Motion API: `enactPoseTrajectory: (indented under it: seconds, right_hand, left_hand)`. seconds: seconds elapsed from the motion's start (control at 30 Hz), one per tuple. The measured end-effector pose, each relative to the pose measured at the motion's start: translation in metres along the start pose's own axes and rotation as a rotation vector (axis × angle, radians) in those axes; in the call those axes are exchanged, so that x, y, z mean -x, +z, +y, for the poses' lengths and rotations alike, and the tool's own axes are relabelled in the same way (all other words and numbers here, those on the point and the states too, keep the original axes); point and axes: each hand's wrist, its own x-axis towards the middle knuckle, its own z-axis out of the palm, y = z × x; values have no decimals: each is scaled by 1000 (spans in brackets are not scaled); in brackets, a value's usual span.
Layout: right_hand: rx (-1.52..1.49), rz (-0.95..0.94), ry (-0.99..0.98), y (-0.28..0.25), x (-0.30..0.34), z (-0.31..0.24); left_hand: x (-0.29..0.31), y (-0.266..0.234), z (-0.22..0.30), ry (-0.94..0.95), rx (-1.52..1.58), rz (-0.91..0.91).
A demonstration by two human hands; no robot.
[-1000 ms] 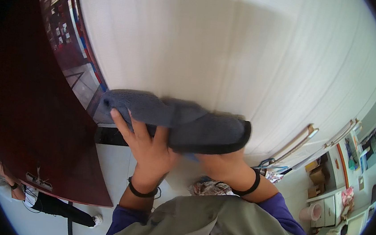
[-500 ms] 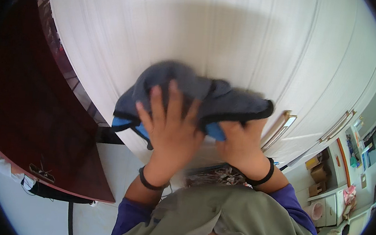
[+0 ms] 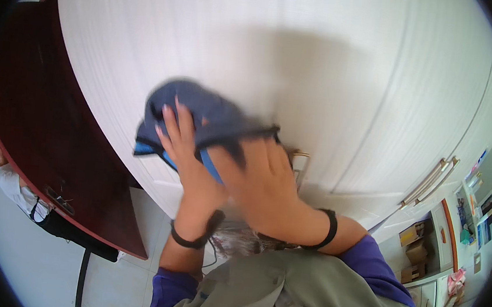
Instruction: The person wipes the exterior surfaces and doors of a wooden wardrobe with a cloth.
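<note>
A grey and blue cleaning cloth (image 3: 203,106) with black trim lies bunched against a white panelled cabinet door (image 3: 238,42). My left hand (image 3: 195,166) presses on it with fingers spread, over its grey side. Close beside, my right hand (image 3: 266,184) is closed on the cloth's right edge, where a strip of the blue side shows. Motion blurs both hands somewhat, and the right fingertips are partly hidden. Each wrist wears a black band. Just past the right hand, a door handle (image 3: 300,161) shows partly.
A dark red door (image 3: 57,108) stands at the left, with a person in white clothing (image 3: 11,191) beyond it. Further right are paired cabinet handles (image 3: 430,182), open shelves with cardboard boxes (image 3: 416,250) and a white drawer unit (image 3: 429,298). Pale floor tiles (image 3: 123,283) lie below.
The cloth and both hands have shifted left across the white door. My right hand has moved nearer my left, uncovering more of the door at the right. The person beyond the red door shows more.
</note>
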Motion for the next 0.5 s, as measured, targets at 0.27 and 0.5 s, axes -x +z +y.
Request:
enactPoseTrajectory:
  seconds: [0.27,0.5]
  right_hand:
    - [-59,457,121,-107,-8,92]
    - [-67,229,196,-83,82,117]
  left_hand:
    - [-91,-11,126,324,-18,-269]
    - [0,48,164,138,-4,-326]
